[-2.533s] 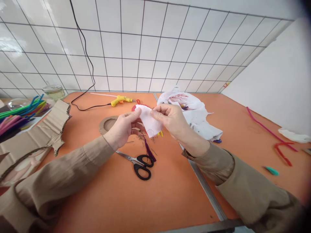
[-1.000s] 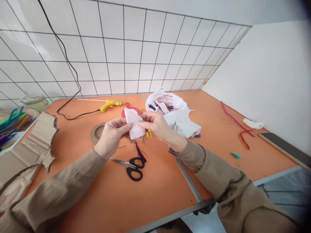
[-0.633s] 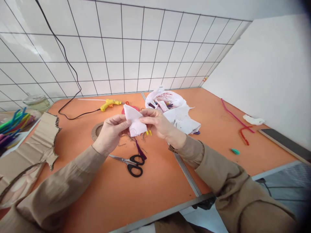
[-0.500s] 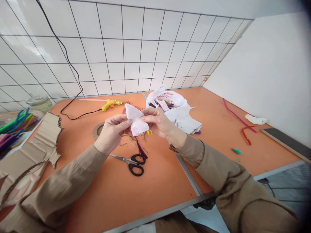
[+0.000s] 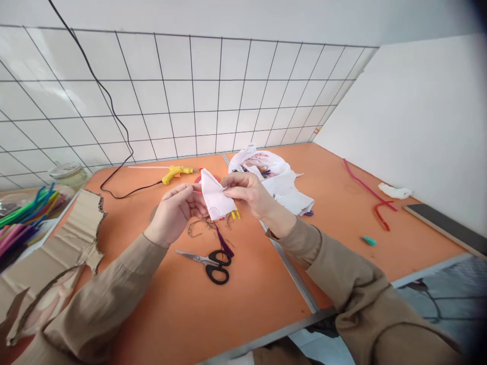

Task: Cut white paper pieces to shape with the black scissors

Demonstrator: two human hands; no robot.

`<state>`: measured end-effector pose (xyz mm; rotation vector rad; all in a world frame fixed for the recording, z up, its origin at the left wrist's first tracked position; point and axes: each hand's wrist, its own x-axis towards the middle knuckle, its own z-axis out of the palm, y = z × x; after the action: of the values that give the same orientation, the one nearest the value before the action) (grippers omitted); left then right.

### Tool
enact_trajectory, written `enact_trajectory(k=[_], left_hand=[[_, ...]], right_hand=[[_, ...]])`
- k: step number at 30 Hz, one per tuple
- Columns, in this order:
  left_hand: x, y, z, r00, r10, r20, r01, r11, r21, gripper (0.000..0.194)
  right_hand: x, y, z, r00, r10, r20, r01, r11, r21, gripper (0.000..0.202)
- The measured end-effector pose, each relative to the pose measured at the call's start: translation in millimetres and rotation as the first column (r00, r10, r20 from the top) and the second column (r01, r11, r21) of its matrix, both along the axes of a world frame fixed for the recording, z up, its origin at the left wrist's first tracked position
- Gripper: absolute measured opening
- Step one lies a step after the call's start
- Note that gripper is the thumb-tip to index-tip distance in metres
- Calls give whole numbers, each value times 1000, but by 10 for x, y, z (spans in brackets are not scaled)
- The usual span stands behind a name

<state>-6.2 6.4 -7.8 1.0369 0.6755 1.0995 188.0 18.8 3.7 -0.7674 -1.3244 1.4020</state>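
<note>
A small white sheet with a pointed top, felt or paper, I cannot tell which, is held up above the table. My right hand pinches its right edge between thumb and fingers. At its left edge is my left hand, with thumb and fingers apart and the fingertips partly behind the sheet. Black-handled scissors lie below the hands, slightly open. A dark purple tassel-like strand and brown scraps lie just above them. Behind the sheet, a red item is mostly hidden.
A yellow glue gun with a black cord lies at the back. A white plastic bag and white scraps lie right of centre. Torn cardboard and colourful pipe cleaners are at left. Red pipe cleaners lie at right.
My left thumb has lifted off the sheet and the left fingers have spread. My right hand still pinches it. The whole view has shifted, with the table lower in the picture.
</note>
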Motion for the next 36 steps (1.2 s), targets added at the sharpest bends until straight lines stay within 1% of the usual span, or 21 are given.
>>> enact_trajectory(k=[2,4,7,9,11,12,14,16,18,21,25,27,29,32,33,34,36], left_hand=[[-21,43,-10,998,-33,-47,29,996,-90,34],[-24,68,-14,994,-76,-82,61,983,-173,43],[-17,66,15,983,-155,-101,129,965,-227,51],[-15,47,50,975,-186,-125,156,964,-217,53],[-18,22,78,968,-188,-164,160,973,-167,54],[-19,8,87,966,-180,-186,157,979,-134,53],[-16,-22,91,963,-153,-220,142,988,-66,47],[-3,-51,83,966,-120,-229,119,993,-15,41],[19,-75,69,971,-79,-224,88,996,29,39],[50,-93,50,974,-15,-227,37,995,93,40],[73,-95,31,968,90,-232,-57,987,148,45],[77,-92,20,963,151,-224,-116,980,161,46],[81,-88,3,956,194,-218,-161,974,160,47],[87,-80,-34,949,230,-214,-200,968,153,46],[90,-77,-48,946,244,-213,-213,964,157,45],[93,-74,-62,942,260,-211,-228,959,165,44],[99,-68,-85,933,292,-210,-254,949,188,45]], right_hand=[[-13,-4,27,998,12,63,-15,999,50,14],[-25,-8,49,990,48,134,-63,992,112,13],[-30,-6,66,961,82,266,-149,959,243,12],[-24,4,67,933,74,352,-198,923,330,13],[-12,16,63,909,59,412,-236,888,394,15],[-5,22,60,902,49,428,-244,876,416,16],[8,28,54,898,17,440,-230,871,435,17],[18,27,46,897,-7,441,-204,880,429,18],[22,24,37,898,-4,439,-193,895,402,18],[19,22,25,916,40,400,-178,933,314,23],[7,20,28,958,89,273,-142,973,181,31],[-7,3,36,968,99,229,-135,980,147,40],[-33,-31,43,968,121,221,-153,980,130,48],[-97,-95,32,959,171,227,-196,976,93,45],[-122,-111,21,958,168,232,-191,978,82,43],[-145,-121,7,959,138,246,-164,983,85,41],[-181,-127,-23,953,44,299,-83,989,119,36]])
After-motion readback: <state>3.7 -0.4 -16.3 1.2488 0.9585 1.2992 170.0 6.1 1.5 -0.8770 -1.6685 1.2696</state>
